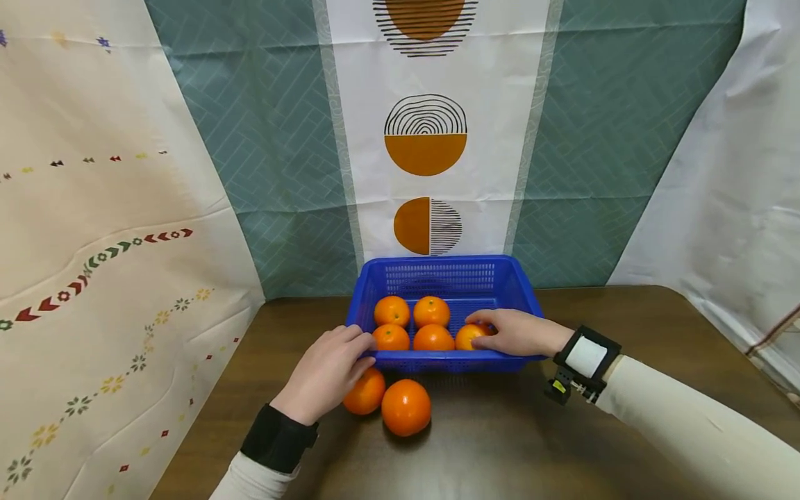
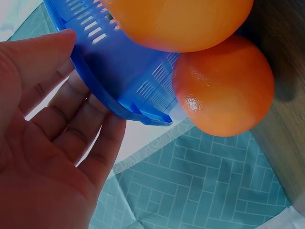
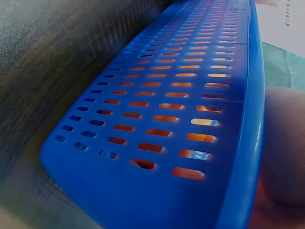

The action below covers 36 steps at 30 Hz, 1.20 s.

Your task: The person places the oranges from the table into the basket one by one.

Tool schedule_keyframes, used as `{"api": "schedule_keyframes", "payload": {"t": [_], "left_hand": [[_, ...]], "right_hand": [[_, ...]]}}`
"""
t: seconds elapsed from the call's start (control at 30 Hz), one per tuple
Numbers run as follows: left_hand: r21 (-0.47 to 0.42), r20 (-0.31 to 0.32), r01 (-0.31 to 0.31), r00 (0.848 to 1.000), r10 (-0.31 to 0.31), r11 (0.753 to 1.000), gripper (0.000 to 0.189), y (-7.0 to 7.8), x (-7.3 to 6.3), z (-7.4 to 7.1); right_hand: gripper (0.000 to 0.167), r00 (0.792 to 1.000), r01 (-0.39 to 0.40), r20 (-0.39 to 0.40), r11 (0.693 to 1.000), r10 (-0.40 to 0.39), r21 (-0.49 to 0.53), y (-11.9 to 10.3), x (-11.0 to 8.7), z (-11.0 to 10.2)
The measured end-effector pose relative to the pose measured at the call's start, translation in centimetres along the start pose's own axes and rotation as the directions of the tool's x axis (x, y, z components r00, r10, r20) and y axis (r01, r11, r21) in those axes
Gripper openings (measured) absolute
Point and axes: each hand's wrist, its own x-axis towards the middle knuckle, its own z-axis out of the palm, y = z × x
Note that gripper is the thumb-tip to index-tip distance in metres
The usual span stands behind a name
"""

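- Oranges filled part of a blue basket in the head view: three along its front, two behind them toward the left; two more sat on the counter just before its left corner.
- There, the right hand had its fingers curled round the front row's rightmost orange, while the left hand was at the basket's front left corner.
- The fruit looked firm and smooth, probably weighty for its size and apt to roll; a wrap round its widest part seemed safest.
- In the left wrist view, thumb and fingers pinched the basket rim; the thin plastic seemed light and slightly flexible, so that rim suited holding.
- In the right wrist view, the slotted wall hid most of the hand; its grip could not be told from that side.
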Motion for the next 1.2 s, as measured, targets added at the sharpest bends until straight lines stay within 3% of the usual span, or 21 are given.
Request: {"api": "schedule_keyframes", "payload": {"t": [0.33,0.73,0.97,1.2], "left_hand": [[0.017,-0.004,-0.042,0.999,0.043,0.999,0.02,0.3,1.0,-0.6],[-0.032,0.021,0.045,0.999,-0.044,0.998,0.024,0.6,0.5,0.0],[-0.027,0.023,0.037,0.999,-0.037,0.999,0.025,0.6,-0.1,0.6],[-0.018,0.022,0.045,0.999,-0.044,0.999,0.026,0.6,0.1,0.2]], "right_hand": [[0.048,0.999,0.019,-0.042,0.999,-0.018,0.028,0.2,-1.1,-0.4],[0.043,0.987,0.045,-0.152,0.995,-0.057,-0.086,-0.2,-1.4,0.2],[0.04,0.969,0.046,-0.234,0.989,-0.079,-0.14,-0.4,-2.1,1.2],[0.042,0.956,0.041,-0.281,0.985,-0.087,-0.166,-0.7,-2.7,1.1]]}}
